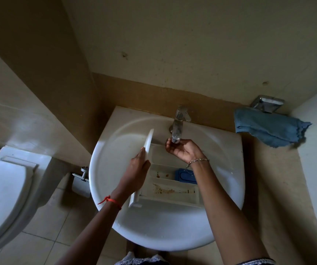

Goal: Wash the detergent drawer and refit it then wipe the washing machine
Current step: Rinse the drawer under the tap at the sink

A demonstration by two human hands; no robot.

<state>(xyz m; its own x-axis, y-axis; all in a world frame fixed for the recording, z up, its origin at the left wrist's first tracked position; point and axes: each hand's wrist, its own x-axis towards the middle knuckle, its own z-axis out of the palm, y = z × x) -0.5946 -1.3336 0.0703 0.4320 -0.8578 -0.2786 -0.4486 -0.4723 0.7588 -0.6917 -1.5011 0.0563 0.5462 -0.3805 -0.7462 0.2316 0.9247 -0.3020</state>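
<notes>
While the left hand [136, 175] grips the drawer [173, 190] by its white front panel [148, 142], thumb on one face and fingers wrapped round the other, the right hand [182, 150] lies palm up under the tap [178, 123], its thumb and fingers curled round the tip of the spout. Two hands, one drawer, one tap. The left wrist wears one red thread [111, 200], the right one thin chain bracelet [198, 161]. The drawer sits inside the white sink [104, 169], lying across the bowl with the panel standing on edge at the left and the open tray stretching right beneath the right forearm. Three compartments show: the far one under the right hand, the middle one holding a single blue insert [185, 175] at its right end, and the near one. The plastic is white, with brown rusty specks in the middle compartment and a longer brown streak along the floor of the near one. To the right of the sink one blue cloth [268, 129] hangs from a metal holder [267, 104] on the wall. To the left stand one toilet [2, 188], lid down, and one paper holder [81, 182] just beside the sink.
</notes>
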